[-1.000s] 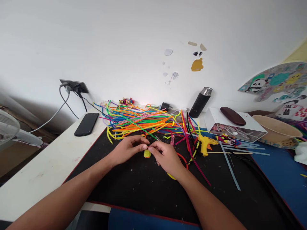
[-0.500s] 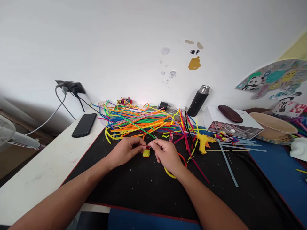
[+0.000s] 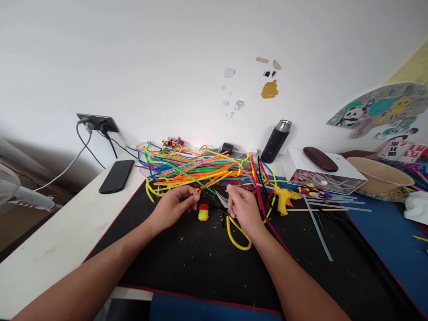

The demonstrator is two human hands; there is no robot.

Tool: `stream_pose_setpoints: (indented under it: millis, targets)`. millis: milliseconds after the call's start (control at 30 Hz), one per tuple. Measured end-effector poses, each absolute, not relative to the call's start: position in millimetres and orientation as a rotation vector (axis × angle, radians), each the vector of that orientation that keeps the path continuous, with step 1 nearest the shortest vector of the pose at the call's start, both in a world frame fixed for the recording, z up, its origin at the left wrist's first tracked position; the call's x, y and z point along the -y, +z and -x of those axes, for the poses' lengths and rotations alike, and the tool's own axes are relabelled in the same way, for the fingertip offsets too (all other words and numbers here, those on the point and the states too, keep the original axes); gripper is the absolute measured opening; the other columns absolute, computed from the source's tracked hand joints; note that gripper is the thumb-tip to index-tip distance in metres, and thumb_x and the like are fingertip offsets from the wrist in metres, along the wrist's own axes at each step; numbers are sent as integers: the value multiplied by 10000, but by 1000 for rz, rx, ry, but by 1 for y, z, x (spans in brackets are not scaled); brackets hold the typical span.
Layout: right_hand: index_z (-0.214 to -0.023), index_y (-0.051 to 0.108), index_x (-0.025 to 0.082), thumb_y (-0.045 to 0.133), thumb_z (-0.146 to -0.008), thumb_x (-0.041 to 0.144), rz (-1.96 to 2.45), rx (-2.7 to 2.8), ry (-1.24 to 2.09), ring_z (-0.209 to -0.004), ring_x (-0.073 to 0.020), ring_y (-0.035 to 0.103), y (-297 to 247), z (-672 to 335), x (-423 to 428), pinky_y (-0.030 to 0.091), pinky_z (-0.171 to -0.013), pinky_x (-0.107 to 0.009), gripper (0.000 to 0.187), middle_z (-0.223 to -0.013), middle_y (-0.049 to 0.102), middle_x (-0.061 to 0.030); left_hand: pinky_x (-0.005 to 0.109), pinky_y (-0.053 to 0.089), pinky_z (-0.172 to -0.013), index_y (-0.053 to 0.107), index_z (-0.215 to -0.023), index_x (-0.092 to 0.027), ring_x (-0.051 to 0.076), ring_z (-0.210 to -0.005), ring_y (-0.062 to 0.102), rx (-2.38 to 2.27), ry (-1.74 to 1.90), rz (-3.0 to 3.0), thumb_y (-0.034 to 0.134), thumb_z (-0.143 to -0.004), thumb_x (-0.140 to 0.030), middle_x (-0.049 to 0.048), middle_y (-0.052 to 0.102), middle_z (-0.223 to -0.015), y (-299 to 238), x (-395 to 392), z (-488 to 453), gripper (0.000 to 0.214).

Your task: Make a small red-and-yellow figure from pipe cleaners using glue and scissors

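My left hand point(image 3: 175, 205) has its thumb and fingers pinched together; what they hold, if anything, is too small to make out. Just right of those fingertips is a small wound piece point(image 3: 203, 213), red on top and yellow below, apparently of pipe cleaner; whether it touches the fingers is unclear. My right hand point(image 3: 243, 207) is closed on scissors, whose pointed blades point(image 3: 221, 199) stick out toward the upper left. A yellow handle loop point(image 3: 240, 244) hangs below this hand. Behind both hands lies a heap of colourful pipe cleaners point(image 3: 194, 169).
A yellow glue gun point(image 3: 283, 200) rests right of my right hand, near pale glue sticks point(image 3: 319, 232). Further back are a black flask point(image 3: 277, 141) and a white box point(image 3: 327, 171). A phone point(image 3: 117, 176) lies at left. The black mat point(image 3: 187, 267) is under my hands.
My hands have moved apart. The right hand has shifted right and turned, bringing the scissor blades into fuller view. The red top of the wound piece now shows.
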State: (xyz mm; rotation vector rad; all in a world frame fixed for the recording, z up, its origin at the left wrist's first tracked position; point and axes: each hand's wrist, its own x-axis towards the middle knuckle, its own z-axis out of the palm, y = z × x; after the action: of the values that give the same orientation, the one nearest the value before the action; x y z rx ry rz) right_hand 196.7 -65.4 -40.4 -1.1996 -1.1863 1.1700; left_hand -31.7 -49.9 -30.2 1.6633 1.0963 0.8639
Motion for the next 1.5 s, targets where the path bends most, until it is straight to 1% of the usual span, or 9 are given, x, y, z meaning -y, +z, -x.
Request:
stream_pose_setpoints:
  millis: [100, 200, 267, 333, 600, 800, 1000, 1233, 1500]
  targets:
    - [-622, 561, 206, 606, -953, 570, 1201, 1261, 1288, -359, -91, 417, -45, -194, 66, 315, -416, -236, 494, -430, 441, 59, 260, 501, -613, 659, -885, -189, 150, -627, 599, -1079, 866, -1676, 647, -935, -555, 10, 676, -718, -29, 53, 29, 369]
    - [-885, 698, 175, 650, -921, 528, 1196, 1337, 1393, -402, -87, 506, -47, -191, 66, 340, -411, -219, 357, -608, 568, 44, 257, 509, -617, 663, -886, -195, 157, -649, 620, -1065, 865, -1702, 634, -948, -525, 12, 684, -734, -31, 54, 29, 338]
    - [-1051, 697, 182, 691, -885, 507, 1176, 1372, 1435, -412, -85, 534, -46, -190, 67, 338, -395, -211, 366, -700, 598, 44, 253, 513, -630, 672, -902, -197, 157, -667, 633, -1077, 868, -1744, 621, -965, -497, 16, 699, -770, -34, 55, 30, 311]
    - [-1099, 676, 187, 691, -883, 520, 1158, 1398, 1462, -419, -86, 548, -45, -190, 68, 347, -392, -207, 397, -731, 605, 45, 252, 515, -662, 688, -935, -200, 157, -695, 645, -1099, 869, -1814, 614, -979, -469, 19, 717, -818, -38, 55, 31, 282]
    - [-864, 622, 195, 655, -924, 500, 1175, 1444, 1471, -433, -87, 518, -49, -188, 70, 362, -429, -211, 313, -618, 570, 60, 256, 501, -706, 712, -911, -204, 160, -702, 638, -1117, 851, -1951, 624, -973, -411, 12, 730, -807, -36, 58, 30, 234]
    - [-851, 627, 199, 653, -916, 468, 1185, 1409, 1410, -416, -96, 503, -47, -187, 70, 370, -436, -225, 277, -564, 542, 75, 286, 542, -702, 745, -1085, -189, 178, -736, 669, -1089, 953, -1671, 609, -974, -544, 63, 769, -941, -39, 54, 29, 396]
    - [-852, 623, 200, 650, -915, 450, 1191, 1381, 1425, -412, -94, 509, -47, -187, 70, 364, -433, -219, 259, -561, 543, 77, 271, 516, -620, 743, -922, -170, 162, -659, 646, -1082, 1064, -1499, 693, -909, -602, 58, 759, -807, -38, 44, 32, 435]
    - [-832, 611, 205, 651, -914, 473, 1190, 1396, 1408, -404, -99, 498, -45, -187, 71, 359, -428, -225, 283, -545, 542, 73, 300, 560, -638, 773, -855, -165, 200, -691, 700, -1041, 1033, -1322, 824, -785, -599, 85, 798, -816, -36, 45, 29, 442]
    - [-862, 624, 208, 648, -916, 470, 1177, 1398, 1419, -409, -98, 496, -45, -187, 72, 365, -430, -225, 268, -553, 537, 78, 290, 545, -663, 752, -800, -167, 171, -678, 658, -998, 950, -1382, 826, -804, -549, 50, 759, -755, -31, 49, 27, 390]
